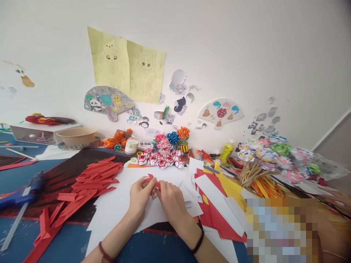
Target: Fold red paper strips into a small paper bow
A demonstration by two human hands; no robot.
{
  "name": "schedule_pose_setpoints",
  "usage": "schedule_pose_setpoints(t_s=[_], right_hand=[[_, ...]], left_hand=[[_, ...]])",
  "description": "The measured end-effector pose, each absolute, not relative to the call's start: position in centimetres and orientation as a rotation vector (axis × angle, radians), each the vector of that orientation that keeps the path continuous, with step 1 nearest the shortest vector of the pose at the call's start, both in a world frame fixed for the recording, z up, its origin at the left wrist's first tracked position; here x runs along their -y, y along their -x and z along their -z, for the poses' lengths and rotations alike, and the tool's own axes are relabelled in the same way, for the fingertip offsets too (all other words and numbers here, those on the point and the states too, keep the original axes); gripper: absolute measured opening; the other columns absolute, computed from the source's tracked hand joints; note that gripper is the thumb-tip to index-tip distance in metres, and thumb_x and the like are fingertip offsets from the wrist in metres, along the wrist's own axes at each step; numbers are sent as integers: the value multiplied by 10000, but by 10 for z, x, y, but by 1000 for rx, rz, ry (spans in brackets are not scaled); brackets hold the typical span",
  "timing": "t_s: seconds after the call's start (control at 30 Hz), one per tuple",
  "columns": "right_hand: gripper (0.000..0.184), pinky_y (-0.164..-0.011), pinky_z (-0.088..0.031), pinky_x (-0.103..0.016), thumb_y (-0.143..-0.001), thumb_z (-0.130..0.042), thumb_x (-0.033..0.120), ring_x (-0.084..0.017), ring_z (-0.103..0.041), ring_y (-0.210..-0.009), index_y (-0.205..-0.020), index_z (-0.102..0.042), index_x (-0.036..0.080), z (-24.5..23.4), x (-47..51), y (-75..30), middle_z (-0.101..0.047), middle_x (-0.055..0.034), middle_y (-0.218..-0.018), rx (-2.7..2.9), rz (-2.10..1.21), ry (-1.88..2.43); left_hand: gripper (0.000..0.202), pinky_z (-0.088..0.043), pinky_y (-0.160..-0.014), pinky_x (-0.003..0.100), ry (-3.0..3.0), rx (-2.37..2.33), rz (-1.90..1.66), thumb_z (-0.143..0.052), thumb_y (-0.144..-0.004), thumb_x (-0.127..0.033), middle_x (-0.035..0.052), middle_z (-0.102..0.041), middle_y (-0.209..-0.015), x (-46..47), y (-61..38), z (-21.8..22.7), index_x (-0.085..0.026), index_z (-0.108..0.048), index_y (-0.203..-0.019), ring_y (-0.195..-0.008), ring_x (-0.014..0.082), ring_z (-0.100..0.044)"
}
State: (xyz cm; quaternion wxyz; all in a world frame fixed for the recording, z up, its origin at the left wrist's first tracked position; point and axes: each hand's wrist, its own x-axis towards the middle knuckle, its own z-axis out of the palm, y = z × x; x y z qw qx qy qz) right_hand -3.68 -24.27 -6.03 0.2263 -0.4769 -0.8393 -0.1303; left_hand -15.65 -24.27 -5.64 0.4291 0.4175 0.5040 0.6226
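Note:
My left hand and my right hand meet over white paper sheets in the middle of the table. Both are closed on a small folded piece of red paper, pinched between thumbs and fingers; most of it is hidden by the fingers. To the left lies a heap of folded red paper strips. Just beyond my hands stand several red and white paper flowers.
A blue glue gun lies at the left, near a round bowl. Red and white paper is stacked to the right. Farther right are a bunch of paper flowers, a yellow bottle and another person's hand.

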Motion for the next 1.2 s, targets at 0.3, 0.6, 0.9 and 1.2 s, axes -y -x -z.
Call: schedule_pose_setpoints(t_s=[0.3,0.6,0.9,1.2], right_hand=[[195,-473,-382,-268,-997,-343,231,-207,-649,-603,-952,-516,153,53,233,26,-664,-71,-740,2552,326,1282],[260,-514,-283,-218,-1004,-314,316,-147,-544,-584,-929,-518,174,26,237,0,-600,-17,-699,2452,-359,1081],[235,-515,-303,-200,-969,-392,284,-98,-448,-532,-827,-549,182,22,231,-3,-515,40,-606,2322,-743,893],[302,-534,-308,-202,-902,-519,414,-86,-409,-559,-722,-534,172,32,227,6,-488,53,-610,2145,-840,958]], left_hand=[[241,-315,-397,181,-1119,-1291,-1362,-606,-739,-378,-51,-505,-489,238,162,50,-163,-532,-660,-394,65,-387],[267,-448,-640,241,-1979,-1261,-1182,-587,-815,-418,38,-658,-917,239,188,28,-210,-591,-983,-769,162,-597],[212,-400,-563,213,-1963,-1266,-1202,-581,-826,-386,-2,-636,-650,238,193,32,-188,-644,-782,-578,127,-534],[231,-367,-513,198,-1898,-1381,-1256,-577,-825,-390,-20,-604,-563,237,188,34,-180,-615,-737,-497,111,-515]])
